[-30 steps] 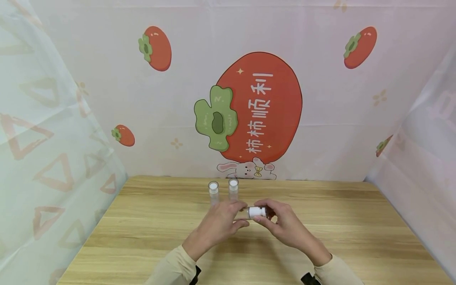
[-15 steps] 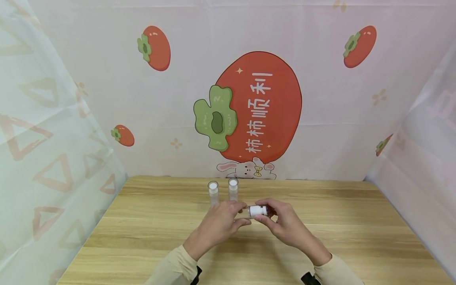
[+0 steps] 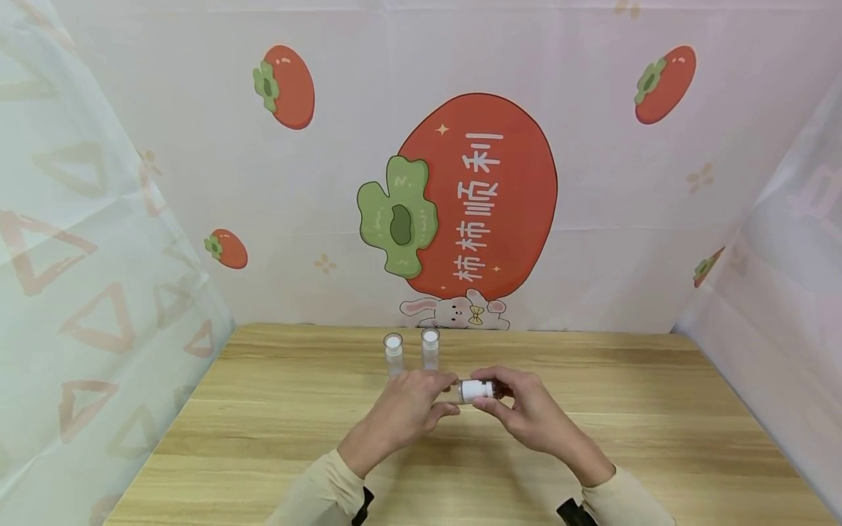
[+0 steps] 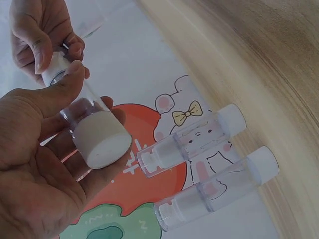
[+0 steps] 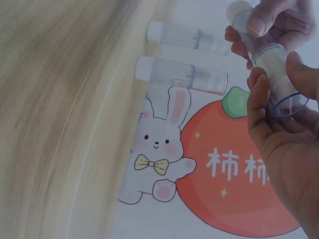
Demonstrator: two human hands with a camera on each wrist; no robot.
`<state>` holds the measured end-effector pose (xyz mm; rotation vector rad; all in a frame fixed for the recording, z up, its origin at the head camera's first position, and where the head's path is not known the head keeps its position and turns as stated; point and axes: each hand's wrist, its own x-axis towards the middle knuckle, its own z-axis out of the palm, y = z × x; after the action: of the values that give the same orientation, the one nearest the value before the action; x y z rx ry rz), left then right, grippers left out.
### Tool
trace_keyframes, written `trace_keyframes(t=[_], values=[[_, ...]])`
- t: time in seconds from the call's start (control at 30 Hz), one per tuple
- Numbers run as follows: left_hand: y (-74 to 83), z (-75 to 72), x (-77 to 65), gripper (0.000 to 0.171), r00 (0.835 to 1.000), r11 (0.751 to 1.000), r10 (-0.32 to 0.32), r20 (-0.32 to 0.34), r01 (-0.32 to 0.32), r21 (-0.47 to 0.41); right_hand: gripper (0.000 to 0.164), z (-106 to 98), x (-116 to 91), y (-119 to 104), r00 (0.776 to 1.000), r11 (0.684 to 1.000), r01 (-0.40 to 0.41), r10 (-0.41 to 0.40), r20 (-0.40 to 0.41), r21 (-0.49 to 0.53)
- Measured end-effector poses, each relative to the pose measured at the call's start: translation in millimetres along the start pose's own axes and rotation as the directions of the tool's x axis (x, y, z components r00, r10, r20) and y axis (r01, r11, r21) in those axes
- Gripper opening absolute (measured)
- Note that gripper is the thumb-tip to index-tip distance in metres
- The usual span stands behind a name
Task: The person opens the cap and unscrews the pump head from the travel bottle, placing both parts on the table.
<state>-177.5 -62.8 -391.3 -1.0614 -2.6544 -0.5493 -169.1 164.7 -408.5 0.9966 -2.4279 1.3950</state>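
Note:
A clear pump bottle [image 3: 475, 391] with a white collar is held sideways above the table between both hands. The left hand [image 3: 397, 409] grips its clear body; the white base [image 4: 107, 142] shows past the fingers in the left wrist view. At the other end, the right hand [image 3: 529, 416] pinches the white pump section under the clear cap [image 5: 291, 104] between thumb and fingers. Two similar bottles stand upright behind the left hand: one on the left [image 3: 394, 354], one on the right [image 3: 430, 349]. Fingers of the left hand hide part of the left one's lower body.
A wood-grain table [image 3: 296, 424] spreads beneath the hands. Behind it hangs a white cloth backdrop [image 3: 329, 183] printed with persimmons and a rabbit, and more cloth closes off the left and right sides.

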Motion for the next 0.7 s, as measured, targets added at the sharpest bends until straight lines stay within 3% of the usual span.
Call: trace_keyframes(t=[0.23,0.7], values=[[1.5,-2.0,0.8,0.035,0.999,0.997,0.04,-0.037,-0.037,0.062,0.024,1.4,-2.7,4.9,0.998,0.995,-0.023,0.03,-0.063,0.1],[3.5,-6.4,0.4,0.03,0.998,0.994,0.055,-0.028,-0.052,0.098,0.025,4.0,-7.4,6.6,0.994,0.992,-0.053,0.063,-0.089,0.113]])
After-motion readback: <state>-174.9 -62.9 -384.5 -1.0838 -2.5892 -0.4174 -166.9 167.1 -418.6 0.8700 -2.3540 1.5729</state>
